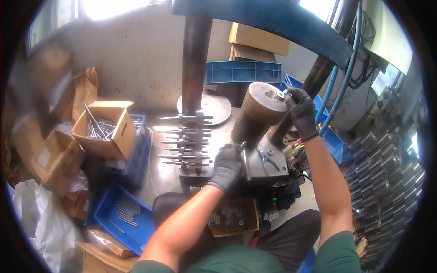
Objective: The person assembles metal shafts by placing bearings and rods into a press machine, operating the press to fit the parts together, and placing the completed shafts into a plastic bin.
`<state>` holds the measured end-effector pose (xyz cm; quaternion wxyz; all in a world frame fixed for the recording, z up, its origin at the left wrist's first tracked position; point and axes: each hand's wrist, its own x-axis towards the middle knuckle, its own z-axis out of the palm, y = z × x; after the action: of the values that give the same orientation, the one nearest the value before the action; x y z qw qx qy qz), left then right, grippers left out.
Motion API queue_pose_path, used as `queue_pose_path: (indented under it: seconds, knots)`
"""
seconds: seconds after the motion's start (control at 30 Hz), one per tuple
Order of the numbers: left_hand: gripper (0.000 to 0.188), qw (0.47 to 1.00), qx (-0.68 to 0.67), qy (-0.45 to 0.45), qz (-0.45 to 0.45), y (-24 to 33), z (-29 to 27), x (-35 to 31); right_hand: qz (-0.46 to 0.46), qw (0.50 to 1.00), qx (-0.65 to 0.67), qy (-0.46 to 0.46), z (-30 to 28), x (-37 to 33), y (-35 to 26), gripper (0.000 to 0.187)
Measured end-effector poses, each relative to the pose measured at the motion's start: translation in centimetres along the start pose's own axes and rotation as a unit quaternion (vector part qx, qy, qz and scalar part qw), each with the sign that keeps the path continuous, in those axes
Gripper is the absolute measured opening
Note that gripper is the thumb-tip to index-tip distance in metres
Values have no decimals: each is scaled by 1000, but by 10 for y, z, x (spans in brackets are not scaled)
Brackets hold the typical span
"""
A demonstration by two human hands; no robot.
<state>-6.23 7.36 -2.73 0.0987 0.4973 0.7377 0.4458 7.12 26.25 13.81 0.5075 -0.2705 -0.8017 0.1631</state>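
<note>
My left hand [226,166], in a dark grey glove, is closed at the near side of the press bed with its fingertips at the top of a slim metal rod [247,164]. My gloved right hand [301,110] is raised at the top of a thick steel cylinder [266,99]. Its fingers pinch a small metal ring, partly hidden by them. Another small ring [281,96] lies on the cylinder's top face, beside a slot. Pliers [267,158] rest on the bed, right of the rod. Left of my left hand, several pointed metal rods [186,142] lie across a rack.
A blue press frame [268,20] arches overhead on steel columns. A cardboard box [102,141] of rods and a blue bin [104,207] with more rods stand left. Below the bed sits a tray [248,227] of rings. Stacked metal bars [387,191] fill the right side.
</note>
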Motion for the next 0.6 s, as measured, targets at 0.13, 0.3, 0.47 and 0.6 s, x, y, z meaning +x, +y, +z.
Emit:
queue_pose_path:
  seconds: [0.13,0.3,0.47,0.6]
  knots:
    - [30,999,-37,9,9,-10,7,-1,26,997,-63,-35,8,9,-1,25]
    - [21,999,-49,22,-1,-13,6,-5,21,992,-114,-54,11,8,-5,28]
    - [23,998,-54,-17,-40,-18,12,-4,0,991,-119,-55,14,13,3,28]
    - [26,996,-67,-29,-58,-11,9,-6,20,993,-107,-40,6,5,5,32]
